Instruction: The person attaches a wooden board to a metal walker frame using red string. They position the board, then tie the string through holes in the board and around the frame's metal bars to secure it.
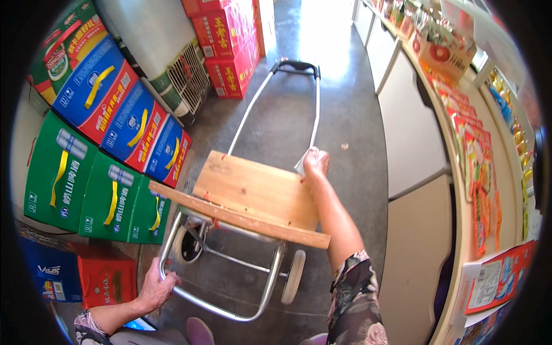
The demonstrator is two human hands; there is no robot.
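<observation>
A folding hand cart [275,270] with a silver tube frame lies tilted before me, its black-topped pull handle [296,64] pointing away. My left hand [156,287] is closed round the bent tube at the cart's near left corner. Across the frame are fixed a wide wooden board [253,187] and a narrower wooden plank [241,217]. Closed at the board's far right corner, beside the handle's right pole, my right hand [316,163] holds a crumpled white cloth or tissue [299,167]. Two wheels show below, one being the right wheel [294,277].
Green beer cartons [63,167] and blue-and-red cartons [123,109] are stacked on the left. Red boxes [227,52] stand farther back by a wire rack [188,77]. Along the right runs a counter [417,115] with snack packets [474,155]. My shoes [199,332] are at the bottom.
</observation>
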